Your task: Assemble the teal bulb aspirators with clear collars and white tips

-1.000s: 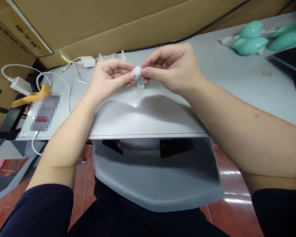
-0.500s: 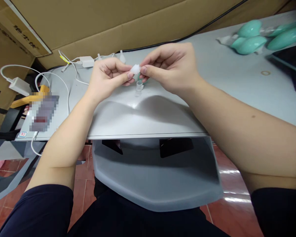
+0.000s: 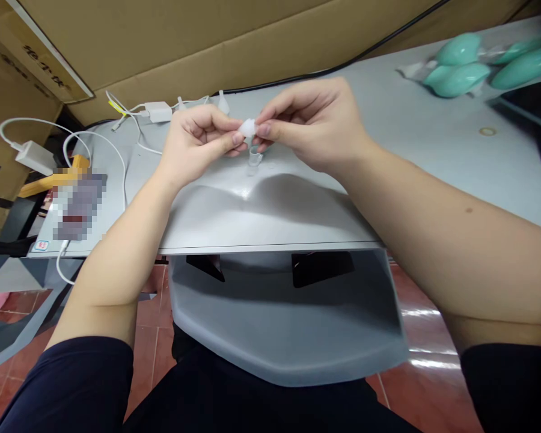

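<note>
A small white translucent piece (image 3: 247,127) is pinched between my two hands above the table; its exact kind is too small to make out. My left hand (image 3: 202,135) grips its left side between thumb and fingers. On its right side, the thumb and forefinger of my right hand (image 3: 309,123) hold it too. Just below the fingers, a small clear plastic cup (image 3: 255,157) stands on the table. Behind my hands are two white tapered nozzle-like pieces, one of them (image 3: 224,102) beside my left fingers.
Teal rounded objects (image 3: 462,66) lie at the back right of the grey table (image 3: 433,156), near a dark flat device (image 3: 532,114) and a tape ring (image 3: 487,131). White cables, a charger (image 3: 158,112) and a blurred-out phone (image 3: 81,207) are on the left. Cardboard (image 3: 198,42) stands behind.
Both hands keep their pinch on the white piece at nearly the same spot. My right fingers have shifted very slightly, and the teal patch behind them shows less.
</note>
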Demonstrator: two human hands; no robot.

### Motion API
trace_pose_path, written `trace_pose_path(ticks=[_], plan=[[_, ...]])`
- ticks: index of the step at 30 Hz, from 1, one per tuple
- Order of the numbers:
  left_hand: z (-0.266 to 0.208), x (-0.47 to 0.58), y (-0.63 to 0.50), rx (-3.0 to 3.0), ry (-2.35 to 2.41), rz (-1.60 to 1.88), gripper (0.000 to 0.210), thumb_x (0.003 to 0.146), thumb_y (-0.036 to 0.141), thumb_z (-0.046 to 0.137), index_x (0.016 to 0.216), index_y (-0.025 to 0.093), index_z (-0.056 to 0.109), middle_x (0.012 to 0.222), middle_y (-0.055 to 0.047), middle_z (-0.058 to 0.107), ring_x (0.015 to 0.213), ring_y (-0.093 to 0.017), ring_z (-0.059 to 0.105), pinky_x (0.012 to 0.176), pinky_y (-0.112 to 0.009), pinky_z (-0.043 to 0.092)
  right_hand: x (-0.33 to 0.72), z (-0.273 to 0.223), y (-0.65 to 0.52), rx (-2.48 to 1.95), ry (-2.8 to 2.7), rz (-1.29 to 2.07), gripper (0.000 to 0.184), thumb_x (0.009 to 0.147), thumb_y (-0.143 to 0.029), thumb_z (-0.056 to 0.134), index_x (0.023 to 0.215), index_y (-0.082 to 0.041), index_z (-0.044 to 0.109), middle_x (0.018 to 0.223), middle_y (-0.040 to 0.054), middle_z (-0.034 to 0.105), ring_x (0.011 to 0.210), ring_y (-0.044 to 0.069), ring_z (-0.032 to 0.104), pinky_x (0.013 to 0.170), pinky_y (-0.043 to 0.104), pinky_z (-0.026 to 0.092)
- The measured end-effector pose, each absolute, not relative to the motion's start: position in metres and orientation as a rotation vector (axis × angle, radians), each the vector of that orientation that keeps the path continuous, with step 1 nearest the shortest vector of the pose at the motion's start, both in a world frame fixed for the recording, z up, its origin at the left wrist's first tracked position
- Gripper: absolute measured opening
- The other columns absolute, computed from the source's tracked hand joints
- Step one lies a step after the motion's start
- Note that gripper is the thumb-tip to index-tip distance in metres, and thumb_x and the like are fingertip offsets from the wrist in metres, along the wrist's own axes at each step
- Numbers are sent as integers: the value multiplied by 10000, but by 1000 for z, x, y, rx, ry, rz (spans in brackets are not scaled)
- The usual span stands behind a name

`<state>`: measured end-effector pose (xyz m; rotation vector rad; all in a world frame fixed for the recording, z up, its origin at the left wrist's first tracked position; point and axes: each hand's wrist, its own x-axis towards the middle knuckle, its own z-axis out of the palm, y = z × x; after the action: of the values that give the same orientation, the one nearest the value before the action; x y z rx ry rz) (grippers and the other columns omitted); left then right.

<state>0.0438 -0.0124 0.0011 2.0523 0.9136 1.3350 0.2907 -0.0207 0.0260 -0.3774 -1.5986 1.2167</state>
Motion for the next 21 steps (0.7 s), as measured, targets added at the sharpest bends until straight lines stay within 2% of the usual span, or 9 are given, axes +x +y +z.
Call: trace_pose_path(ticks=[3,6,11,15,21], plan=[[2,44,-14,2054,878,1364,126,1048,237,870,1023,226,746,955,2,794,851,-236,886,793,-450,788,292,28,-20,-392,-1588,1300,298,855,-401,1147,893,-258,889,808,-13,822,768,192,769,784,335,674],[5,45,-19,2064,882,1382,133,1048,248,878,1007,232,753,934,5,795,837,-231,880,803,-448,792,291,31,-23,-402,-1518,1391,331,805,-341,1164,876,-260,851,795,-18,820,753,190,768,764,319,677],[7,44,-23,2087,867,1409,188,1025,279,920,952,233,753,896,-6,796,802,-218,861,797,-420,788,292,32,-26,-411,-1520,1502,297,801,-280,1132,1006,-256,918,847,2,849,756,205,788,750,325,691],[7,43,-22,2112,848,1425,189,991,272,944,929,246,767,892,4,789,778,-209,844,778,-414,780,295,31,-28,-466,-1566,1464,205,844,-320,1107,974,-298,950,914,21,867,835,261,822,819,392,729],[11,42,-24,2204,880,1430,218,983,330,937,871,252,767,854,1,765,749,-213,820,736,-411,749,293,33,-30,-518,-1561,1446,218,750,-326,1119,885,-322,947,884,13,862,804,272,813,802,411,736]])
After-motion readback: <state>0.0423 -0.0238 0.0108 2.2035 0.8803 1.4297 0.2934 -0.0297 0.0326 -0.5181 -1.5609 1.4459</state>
